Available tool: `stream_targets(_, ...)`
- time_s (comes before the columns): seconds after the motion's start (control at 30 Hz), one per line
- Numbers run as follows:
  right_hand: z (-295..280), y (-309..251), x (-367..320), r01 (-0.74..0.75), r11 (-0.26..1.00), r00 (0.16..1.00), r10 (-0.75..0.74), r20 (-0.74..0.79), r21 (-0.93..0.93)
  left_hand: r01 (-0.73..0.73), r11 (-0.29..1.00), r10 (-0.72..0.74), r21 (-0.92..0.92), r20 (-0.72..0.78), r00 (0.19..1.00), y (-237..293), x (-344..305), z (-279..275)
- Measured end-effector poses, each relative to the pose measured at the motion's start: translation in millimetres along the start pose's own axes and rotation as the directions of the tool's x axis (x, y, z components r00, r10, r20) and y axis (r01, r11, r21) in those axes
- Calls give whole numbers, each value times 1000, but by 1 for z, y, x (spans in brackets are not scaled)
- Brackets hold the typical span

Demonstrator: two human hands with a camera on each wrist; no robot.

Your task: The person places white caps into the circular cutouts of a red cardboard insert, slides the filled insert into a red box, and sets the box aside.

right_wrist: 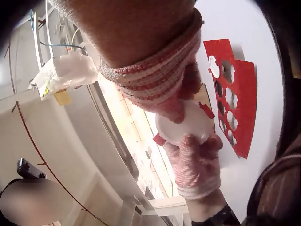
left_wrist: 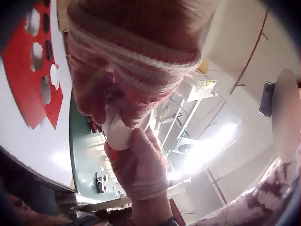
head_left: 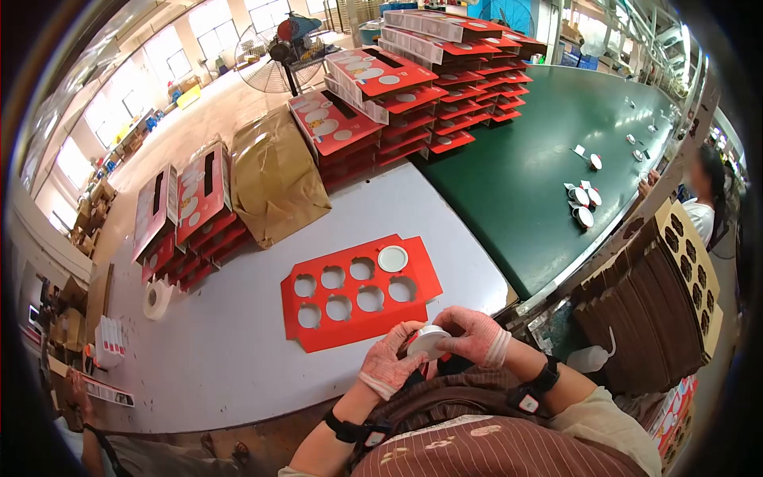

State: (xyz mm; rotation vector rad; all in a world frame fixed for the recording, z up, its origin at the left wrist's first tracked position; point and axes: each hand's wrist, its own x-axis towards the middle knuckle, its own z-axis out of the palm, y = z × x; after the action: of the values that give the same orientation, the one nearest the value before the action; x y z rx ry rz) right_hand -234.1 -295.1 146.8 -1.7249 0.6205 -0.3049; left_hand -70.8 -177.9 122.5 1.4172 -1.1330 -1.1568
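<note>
Both gloved hands hold one small white round disc (head_left: 427, 342) close to my body, at the near edge of the grey table. My left hand (head_left: 391, 362) grips it from the left and my right hand (head_left: 474, 335) from the right. In the left wrist view the disc (left_wrist: 116, 133) sits between the two gloves; in the right wrist view the disc (right_wrist: 184, 123) shows a red tab at its edge. Just beyond the hands lies a flat red card (head_left: 359, 291) with several round holes. One hole at its far side holds a white disc (head_left: 393, 258).
Stacks of red boxes (head_left: 433, 71) stand at the back, more red boxes (head_left: 187, 215) at the left, beside brown paper (head_left: 274, 179). A tape roll (head_left: 156, 300) lies left. The green belt (head_left: 540, 159) carries small white parts (head_left: 582, 199). Brown punched cards (head_left: 675, 294) stand right.
</note>
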Motion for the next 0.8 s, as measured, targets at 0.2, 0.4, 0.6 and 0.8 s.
stream_targets(0.2,-11,37,14,-180,979,983,182,-10,99,243,939,-198,-245,195,961,-39,30,-9)
stream_targets(0.4,-38,33,58,-268,957,953,248,-174,-108,416,696,-603,-585,-163,781,-70,88,-63)
stream_targets(0.6,-34,42,106,-383,855,921,323,-218,-349,566,453,-692,-688,128,710,-94,105,-65)
stream_targets(0.8,-26,31,117,-411,718,909,366,-198,-562,497,431,-641,-753,132,756,-96,88,-49)
